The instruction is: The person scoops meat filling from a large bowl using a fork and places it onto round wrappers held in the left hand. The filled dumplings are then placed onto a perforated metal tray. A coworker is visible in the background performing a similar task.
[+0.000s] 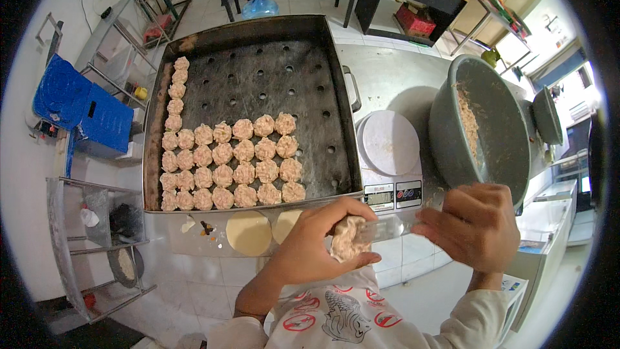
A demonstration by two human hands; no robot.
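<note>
My left hand (pixel 316 239) is curled round an open-topped dumpling (pixel 349 238) with pale, lumpy filling. In my right hand (pixel 475 226), closed in a fist, is a flat metal spatula (pixel 389 227), whose blade touches the filling. The right hand is slightly blurred. Left of my left hand, two round yellowish dough wrappers (pixel 249 233) lie at the table's near edge. Beyond them, a large dark metal tray (pixel 258 77) with a perforated base holds several rows of similar dumplings (pixel 244 173), plus a single column up its left side.
A grey basin (pixel 494 136) with filling smeared inside stands to the right. Between it and the tray sits a kitchen scale (pixel 391 142) with a round white plate. The tray has a side handle (pixel 352 89). Metal racks (pixel 97 220) and a blue box (pixel 106 119) stand at the left.
</note>
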